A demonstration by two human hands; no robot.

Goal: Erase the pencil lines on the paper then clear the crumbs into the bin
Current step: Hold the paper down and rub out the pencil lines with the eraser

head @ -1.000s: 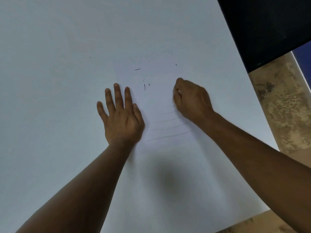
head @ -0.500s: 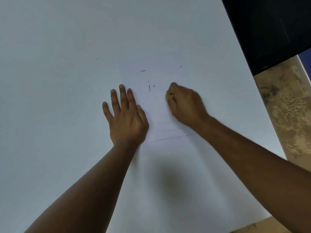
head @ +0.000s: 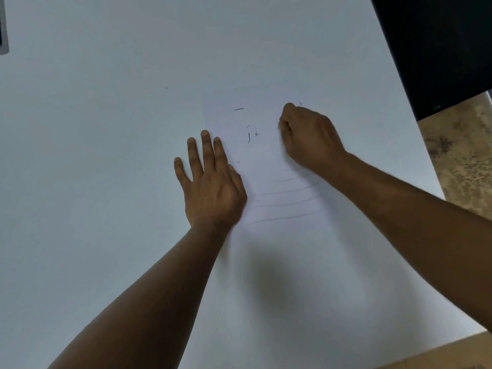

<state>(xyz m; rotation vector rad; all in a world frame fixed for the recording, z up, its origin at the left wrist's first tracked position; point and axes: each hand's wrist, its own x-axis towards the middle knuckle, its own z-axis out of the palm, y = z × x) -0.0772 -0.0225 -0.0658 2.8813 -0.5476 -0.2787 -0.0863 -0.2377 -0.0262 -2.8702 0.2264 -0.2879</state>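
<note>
A white sheet of paper (head: 269, 155) lies on the white table (head: 106, 129). Faint pencil lines (head: 287, 203) cross its lower part. Small dark eraser crumbs (head: 249, 137) are scattered on its upper part. My left hand (head: 210, 182) presses flat on the sheet's left edge with its fingers spread. My right hand (head: 308, 137) is curled into a fist, fingertips down on the upper right of the sheet. The eraser it pinches is hidden inside the fingers.
A dark panel (head: 439, 49) fills the top right corner beyond the table edge. Mottled brown floor (head: 463, 161) shows to the right. A grey object (head: 2, 27) is cut off by the frame's left edge. No bin is in view.
My right hand slid left across the sheet, then back right and farther up it. My left hand stayed pressed in place.
</note>
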